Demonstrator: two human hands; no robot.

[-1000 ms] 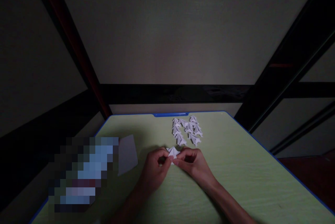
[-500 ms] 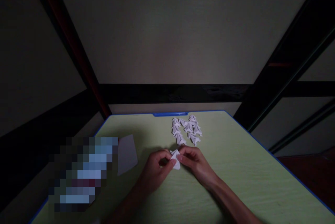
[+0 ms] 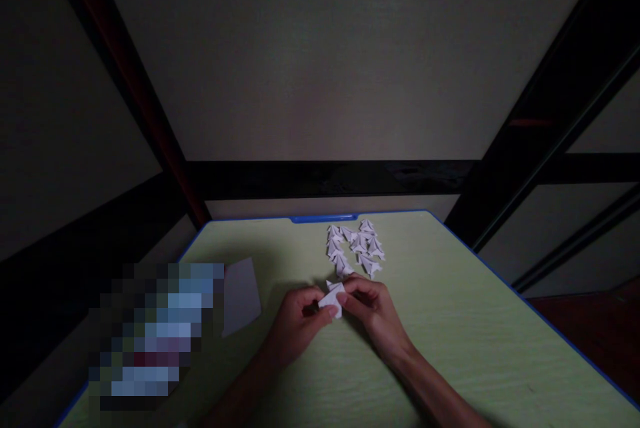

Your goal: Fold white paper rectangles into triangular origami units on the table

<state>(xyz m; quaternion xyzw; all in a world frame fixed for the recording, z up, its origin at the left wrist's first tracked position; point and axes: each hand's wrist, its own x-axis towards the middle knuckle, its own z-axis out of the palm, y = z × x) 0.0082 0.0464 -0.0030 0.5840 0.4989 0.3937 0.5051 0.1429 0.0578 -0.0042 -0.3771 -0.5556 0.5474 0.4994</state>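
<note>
Between my two hands is a small piece of folded white paper [image 3: 332,299], held a little above the table. My left hand [image 3: 299,321] pinches its lower left part, thumb on top. My right hand [image 3: 373,308] grips its right side between thumb and fingers. One pointed flap sticks up at the paper's far edge. Just beyond my hands lie several folded white paper figures [image 3: 359,242] with pointed tips, set close together in rows. The undersides of the held paper and some of my fingertips are hidden.
A flat white sheet of paper [image 3: 242,297] lies at the left of the pale green table [image 3: 480,348], beside a pixelated object [image 3: 165,328] that I cannot make out. The table has a blue rim with a blue handle piece [image 3: 324,219] at the far edge. Behind it stands a light panel [image 3: 320,68].
The folded paper has been turned between my fingers: its pointed triangle face has given way to a broader flat face. Both hands stay in nearly the same place.
</note>
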